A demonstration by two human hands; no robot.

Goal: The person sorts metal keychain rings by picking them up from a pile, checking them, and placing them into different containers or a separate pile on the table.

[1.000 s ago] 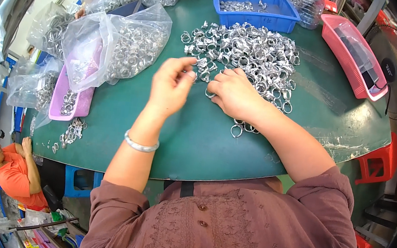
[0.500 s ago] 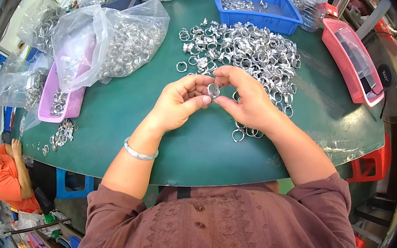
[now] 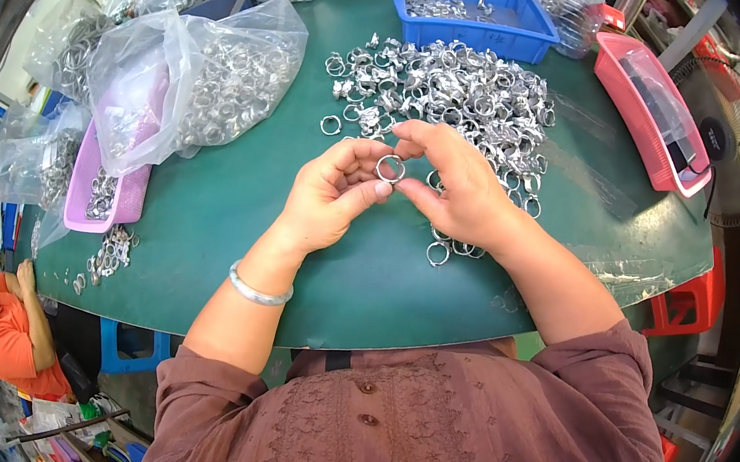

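Between the fingertips of both hands is a silver metal ring (image 3: 390, 170), its round opening showing. My left hand (image 3: 330, 191) pinches it from the left with thumb and fingers. From the right, my right hand (image 3: 454, 186) curls its thumb and forefinger about the same ring. A large pile of similar silver rings (image 3: 462, 85) spreads just beyond my hands, partly hidden by the right one. A few loose rings (image 3: 438, 253) lie under and beside my right wrist. A pale bangle (image 3: 258, 288) circles my left forearm.
On the green table (image 3: 362, 295) stand a blue tray (image 3: 477, 36) behind the pile, a pink basket (image 3: 652, 118) at right and a purple basket (image 3: 79, 195) at left. Clear bags of rings (image 3: 241, 77) crowd the far left. A person in orange (image 3: 15, 335) is at lower left.
The ring has turned between my fingers, so its opening now faces me more as a full circle. Both hands keep nearly the same place; the whole view has shifted slightly.
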